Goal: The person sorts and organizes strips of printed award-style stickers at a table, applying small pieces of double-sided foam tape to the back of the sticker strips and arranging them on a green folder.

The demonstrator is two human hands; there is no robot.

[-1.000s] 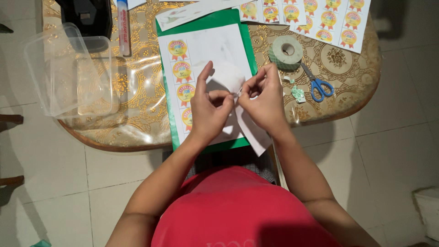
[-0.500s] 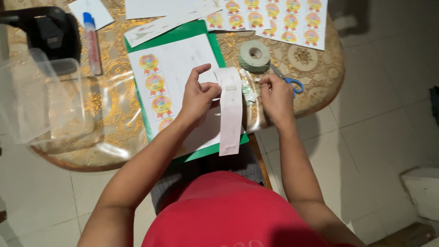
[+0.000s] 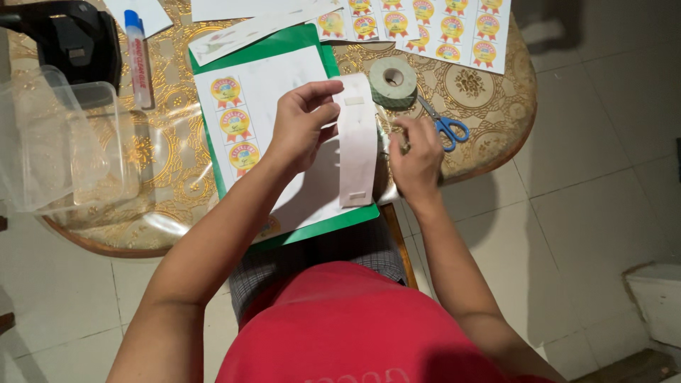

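My left hand (image 3: 301, 124) pinches the top of a long white paper strip (image 3: 357, 145) that hangs down over a white sticker sheet (image 3: 255, 120) on a green board (image 3: 323, 223). The sheet shows three round yellow badge stickers (image 3: 235, 125) along its left side. My right hand (image 3: 416, 152) is curled, fingers together, just right of the strip at the table edge, holding a small thin piece that I cannot make out. A roll of greenish tape (image 3: 392, 81) and blue-handled scissors (image 3: 445, 126) lie just beyond my right hand.
A clear plastic box (image 3: 64, 145) sits at the left of the gold-patterned table (image 3: 489, 135). A glue stick (image 3: 137, 46) and a black device (image 3: 67, 39) lie at far left. Another badge sticker sheet (image 3: 440, 28) is at the far right. Tiled floor surrounds the table.
The hands were together over the sheet, then drew apart. My left hand lifted the white strip upright; my right hand moved right toward the tape and scissors. The camera shifted.
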